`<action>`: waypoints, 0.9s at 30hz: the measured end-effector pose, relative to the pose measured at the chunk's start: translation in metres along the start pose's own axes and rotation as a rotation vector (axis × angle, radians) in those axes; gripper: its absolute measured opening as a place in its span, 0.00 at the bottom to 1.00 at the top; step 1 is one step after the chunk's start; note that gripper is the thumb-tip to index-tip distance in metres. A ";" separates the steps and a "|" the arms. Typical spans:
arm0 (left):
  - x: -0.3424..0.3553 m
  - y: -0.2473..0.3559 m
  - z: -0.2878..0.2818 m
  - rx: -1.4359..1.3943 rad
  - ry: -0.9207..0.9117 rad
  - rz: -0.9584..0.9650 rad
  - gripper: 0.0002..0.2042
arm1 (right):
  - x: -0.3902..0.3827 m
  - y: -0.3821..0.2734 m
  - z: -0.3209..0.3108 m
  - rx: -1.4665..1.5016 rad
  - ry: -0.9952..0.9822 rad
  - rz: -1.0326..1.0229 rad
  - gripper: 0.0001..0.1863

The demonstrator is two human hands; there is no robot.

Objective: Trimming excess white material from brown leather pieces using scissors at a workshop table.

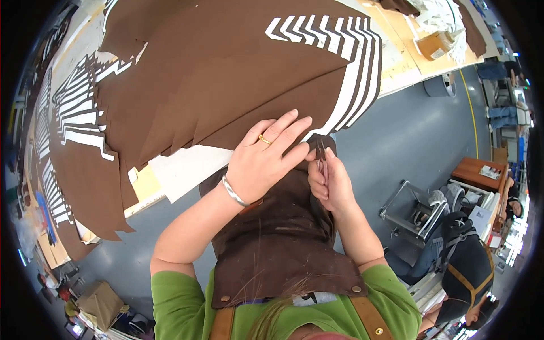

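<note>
Grey floor; table w/ brown, white-striped fabric on it; metal cart at R, white scraps on table's far R. L hand, fingers slightly spread, covers fabric's near edge; R hand beside it grips small dark tool.

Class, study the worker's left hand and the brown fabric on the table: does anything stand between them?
Nothing visible does. The left hand lies over the near edge of the brown fabric. The right hand, gripping a small tool, is off to the right, not between.
</note>
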State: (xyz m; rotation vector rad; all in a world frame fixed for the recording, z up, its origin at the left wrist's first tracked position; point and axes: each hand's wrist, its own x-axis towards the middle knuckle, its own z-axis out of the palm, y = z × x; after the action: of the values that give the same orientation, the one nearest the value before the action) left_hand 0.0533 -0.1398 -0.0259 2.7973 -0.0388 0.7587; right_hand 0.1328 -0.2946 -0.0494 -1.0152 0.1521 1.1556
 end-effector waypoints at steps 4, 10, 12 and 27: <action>-0.006 -0.003 0.013 0.084 0.055 -0.005 0.02 | -0.001 -0.007 -0.013 -0.166 -0.049 0.114 0.19; -0.008 -0.007 0.001 -0.091 -0.008 -0.043 0.03 | -0.006 -0.017 -0.014 -0.149 -0.129 0.207 0.19; -0.008 -0.007 -0.002 -0.131 -0.029 -0.050 0.03 | -0.007 -0.021 -0.011 -0.148 -0.159 0.231 0.19; -0.009 -0.010 -0.005 -0.238 -0.054 -0.055 0.04 | -0.003 -0.030 -0.005 -0.168 -0.168 0.165 0.16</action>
State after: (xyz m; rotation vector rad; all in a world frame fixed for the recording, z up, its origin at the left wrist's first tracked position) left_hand 0.0433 -0.1293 -0.0284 2.5809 -0.0570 0.6210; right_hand 0.1573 -0.3011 -0.0330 -1.0618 0.0052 1.4171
